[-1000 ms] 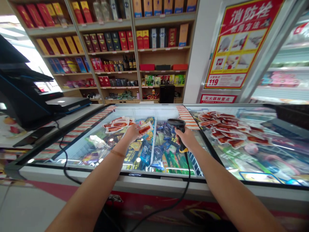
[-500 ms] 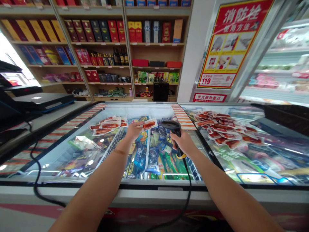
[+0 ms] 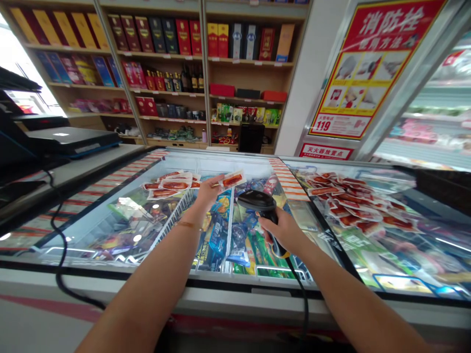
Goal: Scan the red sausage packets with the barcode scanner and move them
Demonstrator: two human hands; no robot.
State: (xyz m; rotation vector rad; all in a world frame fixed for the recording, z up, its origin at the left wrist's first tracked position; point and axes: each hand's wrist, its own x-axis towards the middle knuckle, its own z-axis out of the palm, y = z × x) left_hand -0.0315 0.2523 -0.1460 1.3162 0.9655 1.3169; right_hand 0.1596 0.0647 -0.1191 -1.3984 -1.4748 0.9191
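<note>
Pinched in my left hand [image 3: 209,191] is a vacuum-packed sausage [image 3: 232,180], held by its left end above the chest freezer. My right hand [image 3: 281,229] wraps round the handle of a black barcode scanner [image 3: 259,201]; its head points left, just below and to the right of the pack. A cable runs down from the scanner's yellow-edged base. Left of my left hand, a small pile of similar sausage packs [image 3: 174,184] lies on the freezer glass. A larger heap of them [image 3: 353,198] lies on the right-hand glass.
The freezer [image 3: 235,280] spans the view, with bagged frozen goods in wire baskets [image 3: 172,220] under the glass. At left a flat dark device [image 3: 69,139] stands on a counter, and a black cable [image 3: 59,245] hangs down. Shelves of boxes [image 3: 158,37] stand behind.
The view has shifted slightly, so the background sits further right. The scanner's head has tilted and come a little nearer to me. Both hands keep their holds.
</note>
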